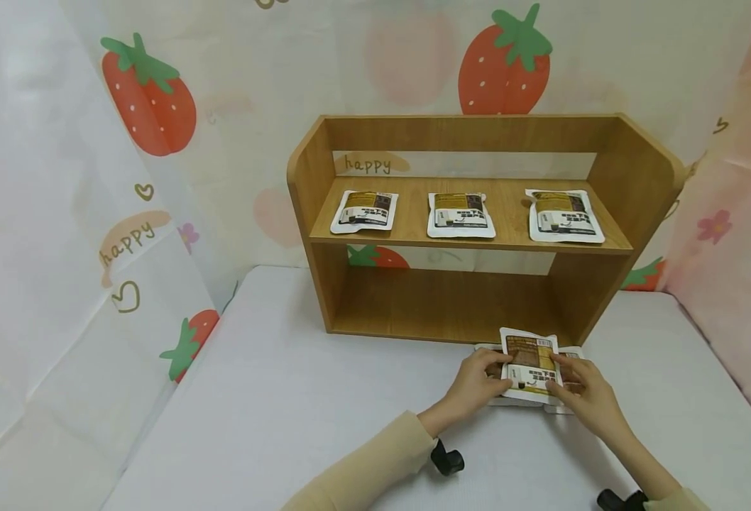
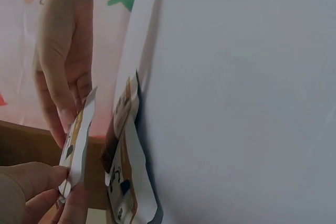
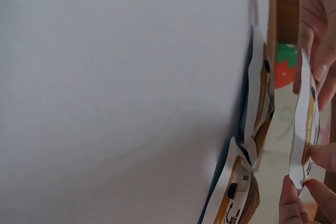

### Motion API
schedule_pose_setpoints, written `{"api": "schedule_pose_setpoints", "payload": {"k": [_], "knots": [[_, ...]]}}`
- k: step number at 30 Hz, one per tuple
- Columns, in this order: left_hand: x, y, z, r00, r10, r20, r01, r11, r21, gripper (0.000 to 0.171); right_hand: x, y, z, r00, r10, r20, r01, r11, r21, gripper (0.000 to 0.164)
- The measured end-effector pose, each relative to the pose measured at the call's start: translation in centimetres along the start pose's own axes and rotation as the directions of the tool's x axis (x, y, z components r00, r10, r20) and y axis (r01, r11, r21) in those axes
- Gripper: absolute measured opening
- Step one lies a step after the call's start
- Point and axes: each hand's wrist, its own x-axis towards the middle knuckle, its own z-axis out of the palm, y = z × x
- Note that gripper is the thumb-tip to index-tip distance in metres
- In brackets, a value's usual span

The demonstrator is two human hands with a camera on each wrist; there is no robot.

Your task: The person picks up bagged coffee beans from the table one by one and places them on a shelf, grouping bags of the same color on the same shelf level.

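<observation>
A white-edged food pouch (image 1: 532, 369) with a brown and gold label is held between both hands, above the table. My left hand (image 1: 474, 383) pinches its left edge, thumb on the printed face. My right hand (image 1: 589, 401) pinches the right edge in the same way. Both wrist views show the held pouch (image 2: 79, 142) edge-on, raised off two more pouches. Of those two, one pouch (image 2: 131, 182) lies partly over the other pouch (image 2: 127, 103) on the table. From the head view they are mostly hidden behind the held pouch and the hands.
A two-tier wooden shelf (image 1: 452, 312) stands at the back of the white table (image 1: 273, 397). On its upper tier lie a left pouch (image 1: 365, 211), a middle pouch (image 1: 461, 215) and a right pouch (image 1: 563, 216), spaced apart. Strawberry-print cloth (image 1: 235, 170) hangs behind.
</observation>
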Motion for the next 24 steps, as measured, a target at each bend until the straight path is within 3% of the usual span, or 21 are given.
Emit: {"api": "schedule_pose_setpoints", "payload": {"k": [7,13,18,24], "knots": [[1.2,0.0,-0.1,1.0,-0.005,0.003,0.005,1.0,-0.023,0.033,0.8,0.3,0.4,0.999,-0.015,-0.031,0.015,1.0,-0.019,0.044],[2.2,0.1,-0.1,1.0,0.021,0.008,-0.022,0.994,0.103,0.038,1.7,0.4,0.7,0.997,-0.062,-0.038,0.061,0.997,-0.037,0.046],[2.9,0.2,-0.4,0.996,0.086,0.023,-0.089,0.952,0.291,0.044,2.4,0.6,1.0,0.987,-0.155,-0.049,0.151,0.986,-0.073,0.049],[3.9,0.2,-0.9,0.99,0.116,0.077,-0.137,0.899,0.416,0.047,3.5,0.7,1.0,0.975,-0.22,-0.023,0.217,0.973,-0.081,0.051]]}}
